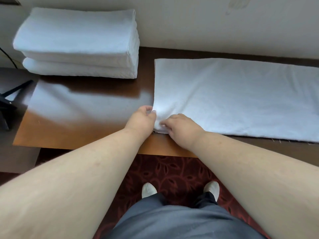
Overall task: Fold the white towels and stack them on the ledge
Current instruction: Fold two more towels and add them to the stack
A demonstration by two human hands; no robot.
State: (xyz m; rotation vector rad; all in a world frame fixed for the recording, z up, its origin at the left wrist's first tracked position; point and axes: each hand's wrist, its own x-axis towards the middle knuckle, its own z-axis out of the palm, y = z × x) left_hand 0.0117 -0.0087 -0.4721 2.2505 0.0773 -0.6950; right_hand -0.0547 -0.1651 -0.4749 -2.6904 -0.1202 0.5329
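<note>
A white towel (238, 95) lies flat as a long strip on the brown wooden ledge (82, 121), running off the right edge of view. Both hands are at its near left corner. My left hand (141, 119) pinches the towel's left edge between thumb and fingers. My right hand (181, 125) grips the corner from on top, fingers curled into the cloth. A stack of folded white towels (77, 44) sits at the back left of the ledge, against the wall.
A pale wall (207, 23) rises behind the ledge. A dark object with a strap (10, 99) sits at the far left beside the ledge. Below are red patterned carpet (172, 173) and my feet in white socks.
</note>
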